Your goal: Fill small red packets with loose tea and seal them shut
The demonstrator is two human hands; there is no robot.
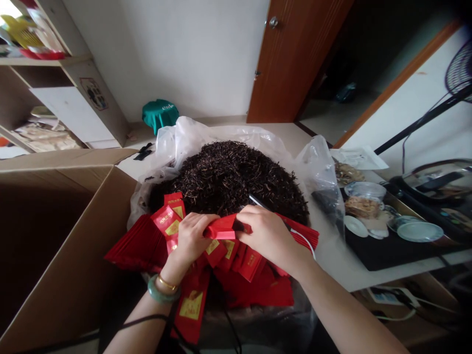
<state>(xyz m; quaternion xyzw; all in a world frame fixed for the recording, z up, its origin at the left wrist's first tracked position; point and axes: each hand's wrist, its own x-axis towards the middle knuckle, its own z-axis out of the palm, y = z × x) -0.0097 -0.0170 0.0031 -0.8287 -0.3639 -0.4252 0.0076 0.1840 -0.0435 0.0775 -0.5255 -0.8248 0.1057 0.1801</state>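
Note:
A small red tea packet (221,228) is held up in front of a heap of dark loose tea leaves (236,172). My left hand (193,236) grips its left side, fingers closed. At the packet's right end are the closed fingers of my right hand (267,236); something dark shows between thumb and fingers there, too small to make out. Below both hands lie several red packets with gold labels (191,305). Stacks of flat red packets (138,246) spread out to the left and right. The edge of a slim device (256,200) shows behind my right hand.
A clear plastic bag (184,140) surrounds the tea. On the left stands an open cardboard box (92,236). To the right, a black mat (376,258) carries lidded tubs (363,201). A white cable (304,238) runs by my right forearm; a teal-covered stool (160,114) stands behind.

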